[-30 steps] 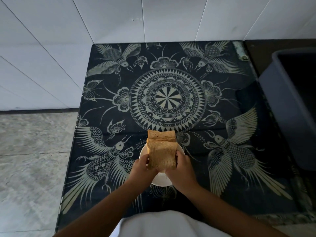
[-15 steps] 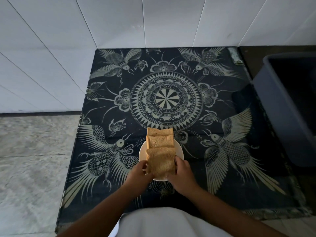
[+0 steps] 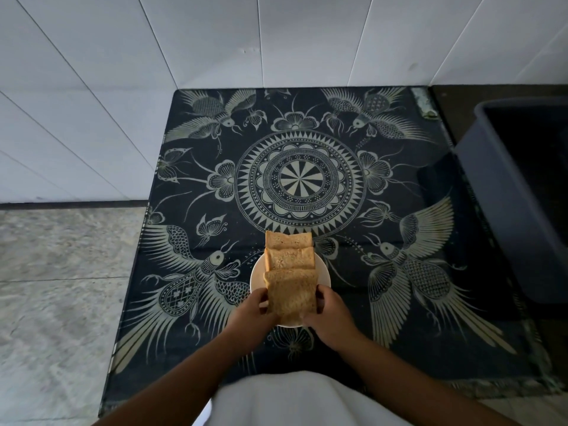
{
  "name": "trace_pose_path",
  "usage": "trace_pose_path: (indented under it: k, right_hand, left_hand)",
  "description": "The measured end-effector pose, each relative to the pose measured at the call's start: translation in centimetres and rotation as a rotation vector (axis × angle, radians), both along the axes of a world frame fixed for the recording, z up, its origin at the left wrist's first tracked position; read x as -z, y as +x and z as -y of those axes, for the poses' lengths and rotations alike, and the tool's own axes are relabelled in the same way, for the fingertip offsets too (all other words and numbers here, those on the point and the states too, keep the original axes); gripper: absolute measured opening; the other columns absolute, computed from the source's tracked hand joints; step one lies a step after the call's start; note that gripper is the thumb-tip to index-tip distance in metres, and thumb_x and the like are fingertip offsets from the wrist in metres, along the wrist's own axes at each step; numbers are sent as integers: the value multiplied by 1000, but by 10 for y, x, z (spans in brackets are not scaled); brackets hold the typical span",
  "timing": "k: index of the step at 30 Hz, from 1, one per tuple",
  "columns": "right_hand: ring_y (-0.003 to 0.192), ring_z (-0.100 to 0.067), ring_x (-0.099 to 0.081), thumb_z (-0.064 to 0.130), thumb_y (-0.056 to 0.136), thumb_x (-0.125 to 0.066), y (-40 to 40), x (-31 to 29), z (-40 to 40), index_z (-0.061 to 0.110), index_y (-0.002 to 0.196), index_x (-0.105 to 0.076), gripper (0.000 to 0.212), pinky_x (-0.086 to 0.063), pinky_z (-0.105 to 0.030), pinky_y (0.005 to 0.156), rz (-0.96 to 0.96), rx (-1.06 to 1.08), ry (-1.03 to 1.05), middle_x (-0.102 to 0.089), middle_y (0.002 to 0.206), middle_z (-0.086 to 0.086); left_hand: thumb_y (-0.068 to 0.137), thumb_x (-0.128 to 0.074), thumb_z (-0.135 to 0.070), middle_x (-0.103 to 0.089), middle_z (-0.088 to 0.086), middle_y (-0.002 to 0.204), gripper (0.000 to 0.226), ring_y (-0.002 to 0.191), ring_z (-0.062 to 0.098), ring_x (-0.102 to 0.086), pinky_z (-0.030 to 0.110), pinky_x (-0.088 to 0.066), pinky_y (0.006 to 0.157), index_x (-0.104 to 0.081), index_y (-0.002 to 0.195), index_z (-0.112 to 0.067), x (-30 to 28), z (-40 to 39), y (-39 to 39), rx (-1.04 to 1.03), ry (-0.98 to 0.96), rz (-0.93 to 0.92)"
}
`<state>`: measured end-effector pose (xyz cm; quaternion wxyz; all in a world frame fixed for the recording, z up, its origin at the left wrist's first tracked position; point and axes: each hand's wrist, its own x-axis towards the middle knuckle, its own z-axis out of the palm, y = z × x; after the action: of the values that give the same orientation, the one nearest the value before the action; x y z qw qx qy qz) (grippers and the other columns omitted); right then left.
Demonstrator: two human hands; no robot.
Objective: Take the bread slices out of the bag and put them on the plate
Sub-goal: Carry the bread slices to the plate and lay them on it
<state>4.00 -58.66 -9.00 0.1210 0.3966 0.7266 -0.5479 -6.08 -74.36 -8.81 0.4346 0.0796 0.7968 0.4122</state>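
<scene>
Three brown bread slices overlap in a row on a small white plate near the table's front edge. The far slice pokes past the plate's far rim, and the middle slice leans on it. My left hand and my right hand pinch the nearest slice by its left and right edges, just above the plate's near side. No bread bag shows in the head view.
The plate stands on a dark tablecloth printed with pale birds and a round medallion. A grey plastic bin stands at the table's right side. White tiled wall rises behind; grey stone floor lies to the left.
The slices have spread out: the near slice has slid toward me between both hands, uncovering more of the middle slice. The view has tilted slightly.
</scene>
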Motion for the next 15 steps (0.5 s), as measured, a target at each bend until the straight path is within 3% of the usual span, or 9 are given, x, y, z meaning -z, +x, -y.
trace_pose_path:
  k: [3, 7, 12, 15]
  right_hand:
    - [117, -22, -55, 23, 76, -74, -1, 2, -1, 17, 138, -46, 68, -51, -47, 96, 9, -27, 23, -53, 132, -5]
    - [113, -19, -51, 23, 76, -72, -1, 3, -2, 17, 135, -49, 63, -48, -38, 92, 26, -43, 80, -49, 131, -6]
    - [111, -16, -49, 33, 81, -69, 3, 4, 4, 20, 140, -43, 65, -42, -30, 87, 18, -59, 107, -43, 134, -5]
    - [113, -16, -49, 31, 81, -70, 3, 2, 4, 20, 140, -43, 66, -42, -30, 88, 10, -72, 112, -44, 135, -7]
  left_hand:
    - [85, -72, -19, -63, -2, 123, 52, 103, 12, -67, 42, -59, 88, -50, 132, -19, 4, 2, -2, 3, 8, 29]
    - [85, -70, -15, -66, 5, 118, 44, 98, 16, -70, 42, -62, 78, -53, 125, -20, 9, 1, -3, -49, 12, 34]
    - [85, -70, -23, -67, -5, 108, 41, 99, 12, -66, 45, -57, 90, -57, 123, -18, 12, 2, 3, 16, -45, -17]
    - [85, -70, -30, -59, 0, 116, 45, 103, 17, -61, 41, -57, 87, -55, 126, -19, 11, 0, 6, 16, -57, -119]
